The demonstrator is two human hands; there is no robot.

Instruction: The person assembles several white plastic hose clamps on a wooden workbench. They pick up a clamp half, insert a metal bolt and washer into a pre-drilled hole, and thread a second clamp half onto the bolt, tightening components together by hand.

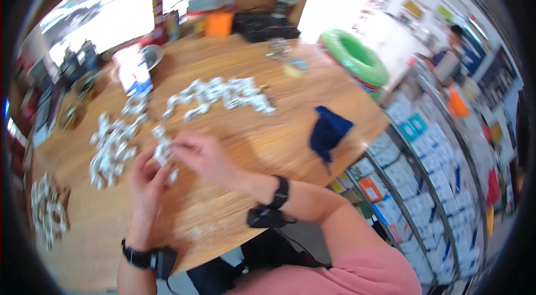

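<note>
Both hands meet over the near left of the wooden table. Between them is a small, glossy white part point(162, 147) of knobbly shape, too blurred to tell its kind. My left hand point(146, 180) grips it from below with bent fingers. From the right, my right hand point(202, 155) pinches its side between thumb and fingertips. Similar white parts lie in a loose pile point(111, 147) just left of my hands. Another spread of them point(220, 94) lies beyond, and a third group point(49, 211) sits by the table's left edge.
A lit phone point(133, 70) leans against a bowl at the far left. A dark blue cloth point(329, 132) lies on the wooden table point(268, 152) at right, near a tape roll point(296, 67). Green rings point(357, 58) stand by the far right corner. Racks of packets point(413, 183) flank the right side; a person point(449, 58) is behind.
</note>
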